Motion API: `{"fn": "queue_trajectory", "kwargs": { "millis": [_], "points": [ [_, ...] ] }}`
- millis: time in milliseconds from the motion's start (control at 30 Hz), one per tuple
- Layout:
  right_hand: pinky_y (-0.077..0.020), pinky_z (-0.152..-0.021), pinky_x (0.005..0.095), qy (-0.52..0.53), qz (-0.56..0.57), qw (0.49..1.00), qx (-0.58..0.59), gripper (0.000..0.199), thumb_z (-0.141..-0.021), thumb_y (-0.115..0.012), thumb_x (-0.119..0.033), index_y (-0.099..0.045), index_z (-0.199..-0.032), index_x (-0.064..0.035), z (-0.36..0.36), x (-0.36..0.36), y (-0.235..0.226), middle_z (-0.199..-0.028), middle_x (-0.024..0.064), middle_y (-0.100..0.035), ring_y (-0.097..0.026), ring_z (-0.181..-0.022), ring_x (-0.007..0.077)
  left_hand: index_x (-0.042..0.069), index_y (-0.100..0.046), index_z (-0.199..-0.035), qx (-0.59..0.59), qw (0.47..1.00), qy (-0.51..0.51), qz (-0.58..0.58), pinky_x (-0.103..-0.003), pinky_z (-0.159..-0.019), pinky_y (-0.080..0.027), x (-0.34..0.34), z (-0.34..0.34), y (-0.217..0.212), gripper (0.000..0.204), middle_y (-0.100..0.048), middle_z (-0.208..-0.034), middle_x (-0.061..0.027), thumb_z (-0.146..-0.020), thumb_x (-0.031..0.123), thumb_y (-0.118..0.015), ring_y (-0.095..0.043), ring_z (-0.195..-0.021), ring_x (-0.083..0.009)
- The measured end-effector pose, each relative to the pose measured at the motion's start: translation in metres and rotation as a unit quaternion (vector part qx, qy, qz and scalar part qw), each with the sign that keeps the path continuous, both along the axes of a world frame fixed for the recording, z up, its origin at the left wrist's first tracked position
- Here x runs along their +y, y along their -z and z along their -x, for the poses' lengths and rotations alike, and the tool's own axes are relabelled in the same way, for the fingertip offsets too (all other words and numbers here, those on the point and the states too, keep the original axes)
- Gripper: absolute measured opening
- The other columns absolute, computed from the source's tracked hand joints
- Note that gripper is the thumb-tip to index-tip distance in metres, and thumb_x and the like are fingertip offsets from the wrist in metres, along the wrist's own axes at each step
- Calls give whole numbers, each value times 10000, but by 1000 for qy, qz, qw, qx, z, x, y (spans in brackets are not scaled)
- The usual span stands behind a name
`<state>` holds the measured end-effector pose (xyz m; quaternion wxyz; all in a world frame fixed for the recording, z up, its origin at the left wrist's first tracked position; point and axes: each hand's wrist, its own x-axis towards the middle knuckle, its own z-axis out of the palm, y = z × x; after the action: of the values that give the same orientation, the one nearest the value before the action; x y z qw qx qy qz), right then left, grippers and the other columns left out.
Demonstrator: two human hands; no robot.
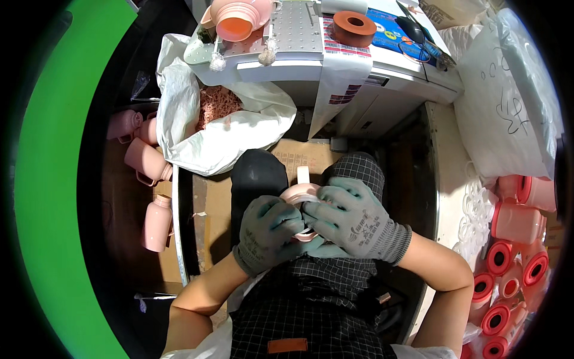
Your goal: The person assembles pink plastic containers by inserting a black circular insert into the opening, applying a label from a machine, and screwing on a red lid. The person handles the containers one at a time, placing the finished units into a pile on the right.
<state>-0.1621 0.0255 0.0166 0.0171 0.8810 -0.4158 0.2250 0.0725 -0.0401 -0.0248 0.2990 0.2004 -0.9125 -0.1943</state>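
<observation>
Two gloved hands close on a pink jug (293, 194), which sits between them, just above the lap and near the left knee (258, 173). The left hand (270, 227) curls round the jug's left side, its fingers bent and drawn together near the rim. The right hand (350, 218) clasps the opposite side, fingertips bent in over the mouth and almost meeting those of the left; whether they pinch a smaller part cannot be told. Left of the left hand lie finished-looking jugs (156, 224); beyond it is a white bag (221, 143). Beyond the right hand is a roll of tape (355, 25); well to its right are clear-white rings (474, 215) and red-mouthed bodies (499, 257).

Likely faults: uneven pressure from the two hands could tip the jug, and smooth gloves on a smooth wall could let it slip; crowded fingertips could hide a poor fit at the rim.

Orientation: the mouth appears to face up toward the wearer, and a pale bar, probably the handle (303, 175), points forward, away from both hands. The long axis seems to run downward from the mouth, but the hidden body leaves its tilt uncertain.
</observation>
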Motion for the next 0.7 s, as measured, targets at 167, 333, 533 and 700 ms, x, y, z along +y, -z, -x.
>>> {"fn": "queue_trajectory", "kwargs": {
  "millis": [167,333,533,700],
  "points": [
    [-456,-871,425,18,-143,990,-4,374,-824,-768,-473,-720,-970,-131,-2,11,-2,-1112,41,-636,-594,-1033,247,151,-690,-1012,-22,999,27,36,-531,-963,-515,-4,0,-1,407,-620,-1090,-51,-677,336,-829,-621,-967,-309],
    [-460,-798,413,45,-96,993,-44,323,-802,-772,-423,-697,-930,-137,-11,18,18,-1086,43,-645,-597,-986,247,140,-678,-1145,-94,993,-37,63,-579,-996,-497,4,5,-23,423,-628,-1051,-86,-773,302,-800,-600,-1040,-333],
    [-492,-781,369,88,40,995,-18,233,-784,-681,-306,-678,-934,-128,-19,22,34,-1066,61,-677,-618,-922,224,94,-722,-1037,-230,963,-97,101,-593,-1041,-472,8,27,-52,366,-623,-1048,-76,-741,293,-801,-601,-1078,-340],
    [-498,-791,365,93,17,993,-70,242,-796,-724,-355,-661,-881,-137,-15,21,27,-1040,38,-689,-617,-917,211,101,-725,-943,-230,963,-24,135,-514,-965,-480,-18,39,-53,309,-602,-1130,-69,-694,253,-827,-586,-1089,-336]
  ]
}}
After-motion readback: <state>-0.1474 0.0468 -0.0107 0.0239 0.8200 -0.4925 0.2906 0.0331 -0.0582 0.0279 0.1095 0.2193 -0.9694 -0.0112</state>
